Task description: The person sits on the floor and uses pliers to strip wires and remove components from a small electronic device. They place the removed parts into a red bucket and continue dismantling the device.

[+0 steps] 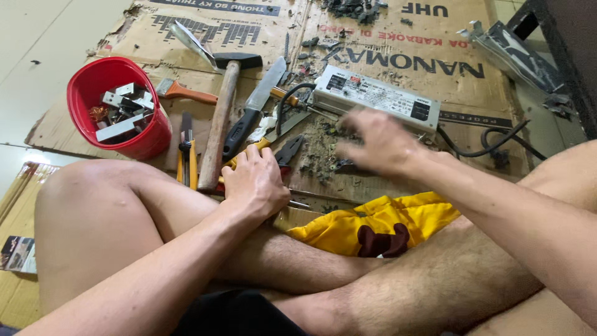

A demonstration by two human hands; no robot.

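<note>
Fingers of left hand (255, 182) clenched around yellow-handled pliers (281, 149); right hand (379, 144) blurred, spread.

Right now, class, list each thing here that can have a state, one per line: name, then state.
Left hand: closed on the yellow-handled pliers.
Right hand: blurred, empty as far as I can tell, above the debris.
Red bucket: upright, holding metal pieces.
Hammer: lying flat.
Knife: lying flat.
Metal box: lying flat, cable attached.
</note>
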